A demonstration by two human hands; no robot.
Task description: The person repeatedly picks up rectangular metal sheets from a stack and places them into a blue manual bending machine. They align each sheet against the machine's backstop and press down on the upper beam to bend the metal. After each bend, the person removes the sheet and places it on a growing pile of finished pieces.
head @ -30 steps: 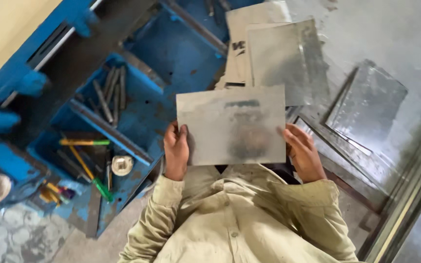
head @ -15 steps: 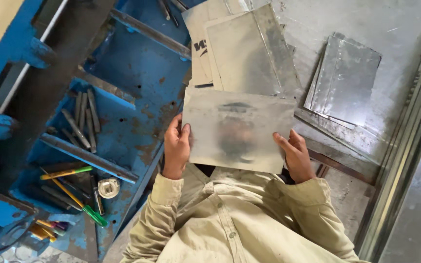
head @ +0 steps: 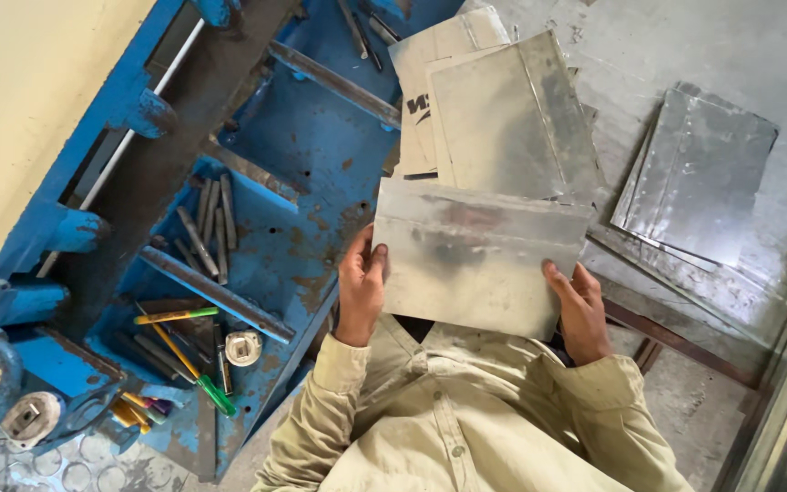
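Sheet [head: 475,260] tilted, shifted right — left hand [head: 362,287] | right hand [head: 580,310] gripping edges

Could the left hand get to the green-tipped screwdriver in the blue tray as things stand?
Probably not right away: the left hand grips the metal sheet along with the right hand. The screwdriver lies uncovered in the blue tray beside it, so only the grip hinders.

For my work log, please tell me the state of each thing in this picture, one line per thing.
Metal sheet: held up flat by both short edges.
Left hand: fingers gripping the sheet's left edge.
Right hand: fingers gripping the sheet's right edge.
Sheet stack: lying flat, untouched.
Upper sheets: lying overlapped.
Green-tipped screwdriver: lying in the blue tray.
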